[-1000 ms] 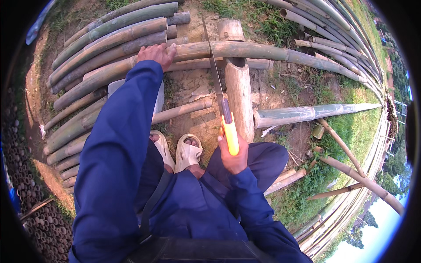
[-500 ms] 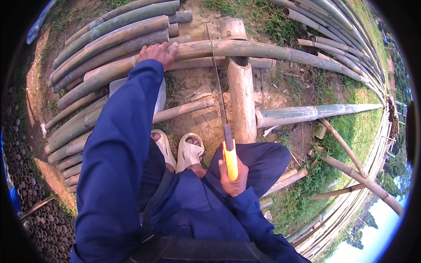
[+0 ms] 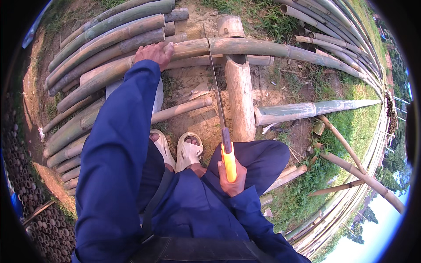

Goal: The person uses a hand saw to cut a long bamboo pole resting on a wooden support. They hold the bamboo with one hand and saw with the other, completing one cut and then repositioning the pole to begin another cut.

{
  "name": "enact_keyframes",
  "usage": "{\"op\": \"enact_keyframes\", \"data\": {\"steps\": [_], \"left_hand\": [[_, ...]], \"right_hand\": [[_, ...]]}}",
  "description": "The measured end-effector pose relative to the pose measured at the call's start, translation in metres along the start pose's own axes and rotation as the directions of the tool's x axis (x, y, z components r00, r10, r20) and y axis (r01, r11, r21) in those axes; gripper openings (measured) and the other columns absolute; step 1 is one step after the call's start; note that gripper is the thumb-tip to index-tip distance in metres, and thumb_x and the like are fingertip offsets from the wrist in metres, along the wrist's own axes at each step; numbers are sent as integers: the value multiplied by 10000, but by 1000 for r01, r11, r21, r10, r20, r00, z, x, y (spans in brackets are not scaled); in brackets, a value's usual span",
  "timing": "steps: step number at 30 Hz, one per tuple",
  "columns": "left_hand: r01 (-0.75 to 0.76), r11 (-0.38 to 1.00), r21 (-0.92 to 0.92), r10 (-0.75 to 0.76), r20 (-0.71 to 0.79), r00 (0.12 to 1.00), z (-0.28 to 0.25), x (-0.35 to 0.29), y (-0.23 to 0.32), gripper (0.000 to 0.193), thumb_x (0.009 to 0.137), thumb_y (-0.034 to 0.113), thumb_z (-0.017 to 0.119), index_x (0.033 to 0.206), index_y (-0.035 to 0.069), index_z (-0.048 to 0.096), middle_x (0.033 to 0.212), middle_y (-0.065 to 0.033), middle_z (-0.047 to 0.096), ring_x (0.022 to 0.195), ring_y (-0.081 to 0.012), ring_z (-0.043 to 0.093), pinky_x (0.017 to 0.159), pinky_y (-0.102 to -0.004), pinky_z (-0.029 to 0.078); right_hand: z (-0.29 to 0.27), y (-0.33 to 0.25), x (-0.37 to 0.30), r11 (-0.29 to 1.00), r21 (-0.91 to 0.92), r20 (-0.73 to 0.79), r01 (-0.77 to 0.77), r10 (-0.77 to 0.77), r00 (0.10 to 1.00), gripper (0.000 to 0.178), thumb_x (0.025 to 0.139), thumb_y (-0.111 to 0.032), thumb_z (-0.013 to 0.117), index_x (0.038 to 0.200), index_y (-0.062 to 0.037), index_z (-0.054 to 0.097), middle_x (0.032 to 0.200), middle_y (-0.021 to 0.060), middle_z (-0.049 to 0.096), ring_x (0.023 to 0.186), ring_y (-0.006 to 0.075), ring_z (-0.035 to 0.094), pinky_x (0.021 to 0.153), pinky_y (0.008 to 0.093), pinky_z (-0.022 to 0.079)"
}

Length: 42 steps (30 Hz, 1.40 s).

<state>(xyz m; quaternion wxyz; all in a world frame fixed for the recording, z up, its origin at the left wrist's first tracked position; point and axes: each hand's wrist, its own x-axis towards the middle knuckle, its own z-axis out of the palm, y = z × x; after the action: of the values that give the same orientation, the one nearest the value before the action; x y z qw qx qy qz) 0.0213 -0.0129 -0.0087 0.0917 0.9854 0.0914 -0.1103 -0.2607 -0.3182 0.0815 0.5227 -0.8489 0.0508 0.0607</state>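
Note:
A long bamboo pole (image 3: 258,47) lies crosswise in front of me over an upright-notched bamboo post (image 3: 240,96). My left hand (image 3: 154,55) grips the pole from above, fingers closed over it, left of the saw. In my right hand (image 3: 233,179), low by my right knee, is the orange-yellow handle of a handsaw (image 3: 218,94). Its long thin blade points away from me and crosses the pole between my left hand and the post. The tip reaches past the pole's far side. Whether the teeth sit inside a cut is too small to tell.
Stacked bamboo poles (image 3: 127,30) lie at the left, more poles (image 3: 324,26) at the far right. A thick pole (image 3: 307,112) runs right from the post. A shorter bamboo piece (image 3: 182,110) lies before my sandals (image 3: 189,151). Crossed poles (image 3: 355,173) stand at the right.
The saw has slid slightly toward me across the pole. My left hand keeps its hold, and the whole view has shifted a little.

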Motion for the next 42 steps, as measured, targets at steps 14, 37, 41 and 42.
{"op": "enact_keyframes", "data": {"steps": [14,37,41,42], "left_hand": [[-10,1000,-7,10,-73,997,10,2,-7,644,1029,582,339,1312,112,676,1161,-176,735,1138,-322,681,1106,-493,406],[-16,1000,4,16,-136,991,13,0,-3,605,1044,544,328,1222,101,699,1140,-184,734,1120,-336,677,1059,-484,432],[-28,997,-66,21,-112,993,12,1,3,646,1035,576,334,1305,101,679,1196,-183,725,1161,-322,669,1131,-486,390],[-17,998,-59,12,-81,997,10,0,1,645,1036,574,334,1306,102,679,1194,-183,726,1160,-322,669,1131,-485,390]], "right_hand": [[38,21,86,995,98,37,-18,14,999,137,926,-15,710,1043,44,667,822,51,649,724,106,590,664,286,500],[21,37,39,995,2,-18,102,-102,995,262,901,-10,702,1157,40,681,755,155,659,620,235,665,616,344,524],[53,20,139,965,84,-113,247,-237,965,111,911,-52,707,985,20,665,731,126,654,622,188,633,602,344,507],[54,21,145,974,34,-66,226,-223,973,109,912,-54,708,975,21,659,721,114,645,623,172,626,602,334,505]]}}
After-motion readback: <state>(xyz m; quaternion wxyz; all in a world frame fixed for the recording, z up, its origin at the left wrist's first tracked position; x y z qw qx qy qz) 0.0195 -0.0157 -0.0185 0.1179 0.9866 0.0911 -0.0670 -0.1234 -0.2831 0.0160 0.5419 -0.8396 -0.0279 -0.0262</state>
